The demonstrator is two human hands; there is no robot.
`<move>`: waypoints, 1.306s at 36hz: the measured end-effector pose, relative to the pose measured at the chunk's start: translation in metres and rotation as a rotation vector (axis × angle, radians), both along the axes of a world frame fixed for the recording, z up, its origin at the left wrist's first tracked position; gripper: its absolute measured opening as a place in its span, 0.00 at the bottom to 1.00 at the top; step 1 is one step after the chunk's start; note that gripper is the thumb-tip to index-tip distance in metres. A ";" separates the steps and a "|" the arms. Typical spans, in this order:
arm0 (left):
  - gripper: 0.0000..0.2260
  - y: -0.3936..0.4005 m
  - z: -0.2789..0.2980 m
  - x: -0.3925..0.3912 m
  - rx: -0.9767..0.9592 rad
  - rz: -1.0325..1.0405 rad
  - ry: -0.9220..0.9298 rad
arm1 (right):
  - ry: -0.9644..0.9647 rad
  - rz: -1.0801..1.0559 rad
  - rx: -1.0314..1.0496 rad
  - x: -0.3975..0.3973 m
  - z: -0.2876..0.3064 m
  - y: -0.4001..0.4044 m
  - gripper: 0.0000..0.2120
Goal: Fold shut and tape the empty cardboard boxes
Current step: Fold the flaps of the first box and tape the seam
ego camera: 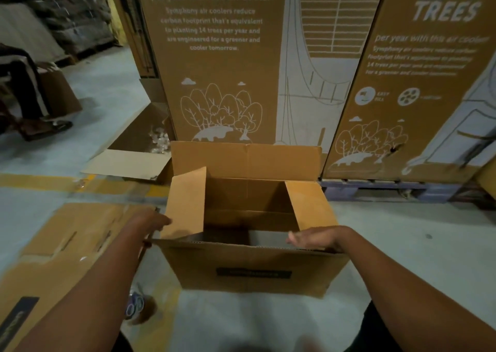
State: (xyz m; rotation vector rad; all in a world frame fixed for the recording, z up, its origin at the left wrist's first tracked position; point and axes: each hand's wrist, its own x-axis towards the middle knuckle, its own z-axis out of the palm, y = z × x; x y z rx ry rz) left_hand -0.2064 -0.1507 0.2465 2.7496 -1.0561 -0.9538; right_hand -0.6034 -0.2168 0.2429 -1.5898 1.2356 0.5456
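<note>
Both hands [311, 237] at open box [249, 268] rim

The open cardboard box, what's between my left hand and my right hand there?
In the head view, the box's left side flap and open, empty interior lie between the left hand and right hand.

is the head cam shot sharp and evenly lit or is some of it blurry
Head view: dim, warm light; the open box and printed text on the tall carton behind it read fairly sharp; the right carton is smeared, its lines bowed by the wide lens; box interior in shadow.
</note>
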 end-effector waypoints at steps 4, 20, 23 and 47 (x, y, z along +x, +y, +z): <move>0.16 0.005 0.003 0.003 0.010 0.009 0.041 | 0.131 0.169 -0.040 0.001 -0.009 0.000 0.44; 0.05 0.002 -0.001 -0.044 -0.210 -0.597 0.031 | 0.293 0.167 -0.821 0.006 -0.015 0.003 0.26; 0.06 0.001 -0.021 -0.051 -0.273 -0.569 -0.148 | 0.346 0.148 -0.800 0.011 -0.019 0.008 0.31; 0.40 -0.075 -0.057 -0.098 -0.354 -0.985 -0.584 | 0.463 0.214 -0.946 0.058 -0.033 -0.033 0.49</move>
